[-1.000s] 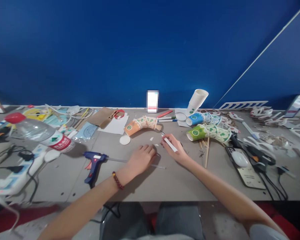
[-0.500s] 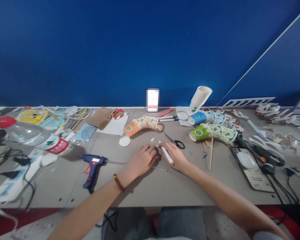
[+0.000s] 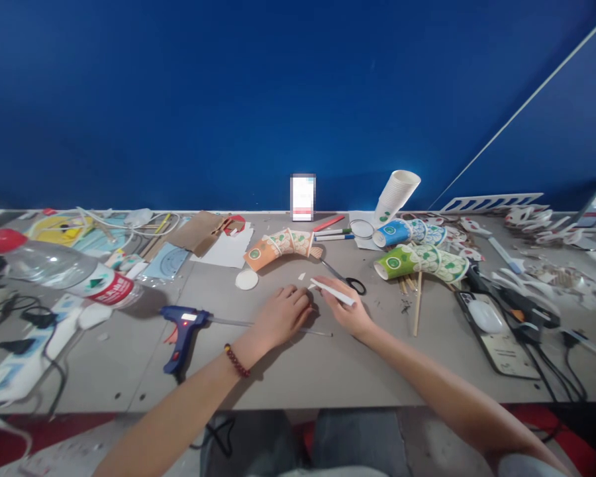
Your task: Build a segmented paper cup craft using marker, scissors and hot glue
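My right hand (image 3: 346, 311) grips a white marker (image 3: 334, 291), its tip pointing up and left. To its left, my left hand (image 3: 284, 314) rests on the table, fingers bent together; whatever they may hold is hidden. A thin rod (image 3: 318, 332) extends past this hand on the right. Beyond the hands lie an orange curved row of paper cups (image 3: 278, 248), a white disc (image 3: 247, 279), a small white scrap (image 3: 302, 276) and black-handled scissors (image 3: 355, 285). The blue glue gun (image 3: 181, 334) is left of my left hand.
A red-capped bottle (image 3: 69, 268) and a power strip (image 3: 34, 351) are at the left. Blue (image 3: 407, 233) and green (image 3: 422, 262) cup rows lie right, near a leaning cup stack (image 3: 397, 195). A phone (image 3: 501, 341) with a white mouse (image 3: 485, 317) sits farther right.
The marker in my right hand has swung from a steep slant to a flatter one, its rear end higher and farther right. My left hand has barely moved.
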`<control>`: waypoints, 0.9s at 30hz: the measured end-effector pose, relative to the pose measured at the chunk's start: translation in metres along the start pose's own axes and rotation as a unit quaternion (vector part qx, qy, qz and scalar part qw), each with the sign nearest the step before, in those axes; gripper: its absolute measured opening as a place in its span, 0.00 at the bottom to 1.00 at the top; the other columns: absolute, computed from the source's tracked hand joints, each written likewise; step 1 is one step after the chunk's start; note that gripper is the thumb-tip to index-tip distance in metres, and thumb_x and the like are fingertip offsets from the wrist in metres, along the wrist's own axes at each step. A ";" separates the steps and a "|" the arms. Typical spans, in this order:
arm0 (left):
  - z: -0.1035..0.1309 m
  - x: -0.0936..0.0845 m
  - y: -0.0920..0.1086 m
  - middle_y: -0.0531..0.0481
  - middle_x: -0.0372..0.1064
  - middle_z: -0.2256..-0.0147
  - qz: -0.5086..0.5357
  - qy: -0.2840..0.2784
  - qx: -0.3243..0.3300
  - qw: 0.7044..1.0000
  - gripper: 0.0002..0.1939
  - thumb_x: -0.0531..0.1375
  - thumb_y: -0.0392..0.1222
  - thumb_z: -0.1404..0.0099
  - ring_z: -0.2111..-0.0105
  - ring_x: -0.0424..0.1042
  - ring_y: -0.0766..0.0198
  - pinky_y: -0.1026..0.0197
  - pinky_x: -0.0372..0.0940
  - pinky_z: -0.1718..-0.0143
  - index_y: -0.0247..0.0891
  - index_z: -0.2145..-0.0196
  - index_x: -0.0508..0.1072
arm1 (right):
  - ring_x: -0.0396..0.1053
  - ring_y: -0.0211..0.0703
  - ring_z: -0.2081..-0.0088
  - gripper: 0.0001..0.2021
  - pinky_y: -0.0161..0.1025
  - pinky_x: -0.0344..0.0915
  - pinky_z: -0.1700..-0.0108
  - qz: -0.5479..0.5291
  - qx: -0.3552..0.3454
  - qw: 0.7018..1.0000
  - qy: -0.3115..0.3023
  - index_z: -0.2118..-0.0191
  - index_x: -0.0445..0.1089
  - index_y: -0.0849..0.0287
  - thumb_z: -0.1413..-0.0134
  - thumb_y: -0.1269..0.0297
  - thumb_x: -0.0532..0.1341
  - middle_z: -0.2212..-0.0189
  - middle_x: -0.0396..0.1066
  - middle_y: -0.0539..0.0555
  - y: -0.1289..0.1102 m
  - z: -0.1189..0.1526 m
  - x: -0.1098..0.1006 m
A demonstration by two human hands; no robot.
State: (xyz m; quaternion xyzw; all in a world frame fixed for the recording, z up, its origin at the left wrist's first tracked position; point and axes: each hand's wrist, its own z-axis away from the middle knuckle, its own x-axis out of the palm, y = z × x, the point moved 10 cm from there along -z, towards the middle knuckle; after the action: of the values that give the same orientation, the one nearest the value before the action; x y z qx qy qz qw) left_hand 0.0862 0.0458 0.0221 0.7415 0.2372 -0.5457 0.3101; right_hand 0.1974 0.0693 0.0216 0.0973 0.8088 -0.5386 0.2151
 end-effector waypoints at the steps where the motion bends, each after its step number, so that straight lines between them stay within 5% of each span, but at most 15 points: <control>1: 0.000 0.000 0.000 0.45 0.70 0.56 -0.001 -0.002 -0.001 1.000 0.13 0.46 0.43 0.26 0.58 0.64 0.57 0.54 0.62 0.57 0.38 0.58 0.68 | 0.73 0.47 0.57 0.16 0.45 0.70 0.54 -0.028 0.025 0.999 0.013 0.50 0.72 0.55 0.35 0.57 0.53 0.55 0.75 0.59 0.005 0.000 -0.001; 6: 0.001 0.001 0.000 0.44 0.70 0.53 -0.005 0.003 0.001 1.000 0.14 0.45 0.44 0.26 0.56 0.64 0.56 0.53 0.61 0.58 0.37 0.58 0.68 | 0.74 0.44 0.70 0.15 0.40 0.71 0.68 -0.115 0.152 0.980 0.063 0.58 0.70 0.59 0.41 0.52 0.58 0.71 0.76 0.55 0.041 0.001 -0.002; 11: 0.000 0.000 0.000 0.44 0.70 0.53 -0.006 0.007 0.002 1.000 0.14 0.46 0.43 0.26 0.56 0.65 0.56 0.53 0.61 0.58 0.36 0.58 0.69 | 0.72 0.43 0.70 0.11 0.39 0.69 0.65 -0.051 0.133 0.984 0.102 0.66 0.69 0.57 0.45 0.54 0.60 0.71 0.75 0.53 0.038 -0.002 -0.014; 17: 0.001 0.000 0.000 0.43 0.71 0.54 -0.002 0.014 0.002 1.000 0.14 0.46 0.43 0.26 0.56 0.66 0.56 0.53 0.61 0.58 0.37 0.58 0.69 | 0.61 0.37 0.82 0.13 0.34 0.59 0.78 -0.096 0.181 0.976 0.075 0.67 0.70 0.58 0.47 0.52 0.61 0.83 0.65 0.47 0.051 -0.002 -0.009; 27: -0.018 -0.003 0.020 0.41 0.73 0.66 -0.062 -0.059 -0.028 0.996 0.13 0.50 0.38 0.31 0.63 0.71 0.53 0.51 0.63 0.61 0.33 0.65 0.73 | 0.63 0.35 0.83 0.20 0.34 0.59 0.79 -0.180 0.197 0.960 0.084 0.65 0.68 0.59 0.51 0.45 0.64 0.79 0.70 0.49 0.063 -0.004 -0.009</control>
State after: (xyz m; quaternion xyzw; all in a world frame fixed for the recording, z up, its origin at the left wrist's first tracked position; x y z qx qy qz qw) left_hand 0.1114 0.0448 0.0332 0.6830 0.2796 -0.5994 0.3099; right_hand 0.2288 0.0988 -0.0253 0.0359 0.7059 -0.7071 0.0220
